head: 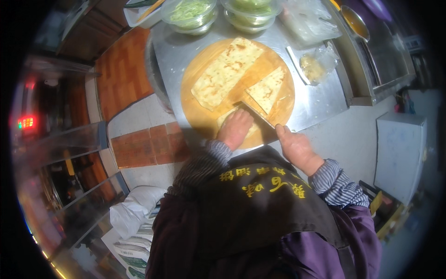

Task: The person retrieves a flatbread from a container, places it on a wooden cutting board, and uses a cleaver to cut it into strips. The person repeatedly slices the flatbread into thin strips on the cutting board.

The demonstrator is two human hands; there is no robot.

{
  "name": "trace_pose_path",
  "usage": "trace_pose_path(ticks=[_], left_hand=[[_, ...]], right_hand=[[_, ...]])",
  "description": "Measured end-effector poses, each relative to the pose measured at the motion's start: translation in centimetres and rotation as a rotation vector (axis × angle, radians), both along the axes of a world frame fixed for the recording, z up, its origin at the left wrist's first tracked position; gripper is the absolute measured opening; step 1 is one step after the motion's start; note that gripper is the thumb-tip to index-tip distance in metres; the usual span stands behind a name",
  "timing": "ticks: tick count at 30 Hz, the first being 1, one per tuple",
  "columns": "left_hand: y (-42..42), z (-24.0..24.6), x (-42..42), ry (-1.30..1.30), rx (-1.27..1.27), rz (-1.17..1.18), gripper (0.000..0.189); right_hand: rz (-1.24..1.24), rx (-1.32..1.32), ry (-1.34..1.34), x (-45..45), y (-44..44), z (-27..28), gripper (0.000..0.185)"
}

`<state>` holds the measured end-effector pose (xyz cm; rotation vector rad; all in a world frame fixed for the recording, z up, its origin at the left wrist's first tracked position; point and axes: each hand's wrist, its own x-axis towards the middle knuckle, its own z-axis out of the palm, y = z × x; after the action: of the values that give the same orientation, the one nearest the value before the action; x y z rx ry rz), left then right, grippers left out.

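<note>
A round wooden cutting board (195, 83) lies before me and bears cut flatbread. My left hand (237, 127), fingers curled, holds down a flatbread piece (223, 119) near the board's close edge; the hand hides most of that piece. My right hand (298, 148) grips the handle of a knife (258, 114), probably a cleaver, seen nearly along its spine. Its blade stands just right of my left fingers, and I cannot tell whether it touches the bread. Beyond the blade lies a triangular flatbread piece (267, 89). A larger rectangular flatbread (226, 73) rests at the far left of the board.
The board sits on a steel table (324, 101). Stacked clear tubs of shredded greens (191, 12) and more such tubs (251, 14) stand at the back. Right of them are plastic bags (308, 21) and a small bag of tan food (312, 68). A metal ladle (355, 22) lies at upper right.
</note>
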<state>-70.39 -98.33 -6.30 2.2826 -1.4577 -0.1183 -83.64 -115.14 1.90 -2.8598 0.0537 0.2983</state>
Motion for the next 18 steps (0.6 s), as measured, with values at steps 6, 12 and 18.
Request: trace_pose_path(ticks=[6, 12, 18], left_hand=[[0.1, 0.6, 0.7, 0.044, 0.073, -0.061, 0.016], [0.1, -0.1, 0.8, 0.06, -0.021, -0.051, 0.017], [-0.1, -0.1, 0.7, 0.058, -0.02, -0.018, 0.033]], right_hand=[[0.104, -0.113, -0.033, -0.6, 0.2, 0.8, 0.021], [0.039, 0.054, -0.021, 0.6, 0.3, 0.0, 0.022], [-0.14, 0.208, 0.067, 3.1, 0.3, -2.5, 0.032]])
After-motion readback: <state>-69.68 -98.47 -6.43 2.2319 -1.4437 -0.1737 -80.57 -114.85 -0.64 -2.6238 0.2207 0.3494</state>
